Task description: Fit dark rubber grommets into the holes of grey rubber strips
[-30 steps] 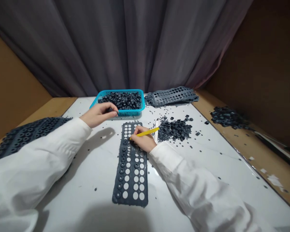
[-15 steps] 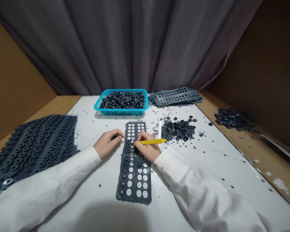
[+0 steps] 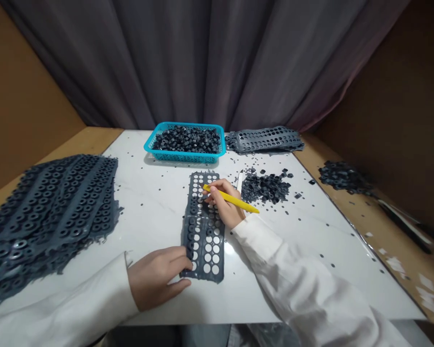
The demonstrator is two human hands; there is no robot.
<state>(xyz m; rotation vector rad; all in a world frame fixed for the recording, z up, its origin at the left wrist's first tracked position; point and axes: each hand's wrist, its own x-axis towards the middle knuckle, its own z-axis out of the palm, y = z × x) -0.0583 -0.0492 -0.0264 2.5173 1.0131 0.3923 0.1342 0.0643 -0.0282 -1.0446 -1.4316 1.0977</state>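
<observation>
A dark grey rubber sheet with rows of round holes, some still filled by ring-shaped pieces, lies lengthwise in front of me. My left hand is at its lower left corner, fingers curled over the edge and thumb just below. My right hand grips a slim yellow pen-shaped knife over the sheet's upper half. The knife's dark tip points up and left, and its exact contact with the sheet is too small to tell. A white pen-shaped knife with a dark tip lies just right of the sheet.
A blue basket of small black pieces stands at the back. Stacked perforated sheets lie behind right, ring-studded sheets at left. Loose black pieces are heaped right of the sheet, another heap by the right wall.
My left hand has come down from beside the sheet's upper part to its lower left corner. My right hand has shifted up the sheet, the knife now slanting differently. The view has tilted down.
</observation>
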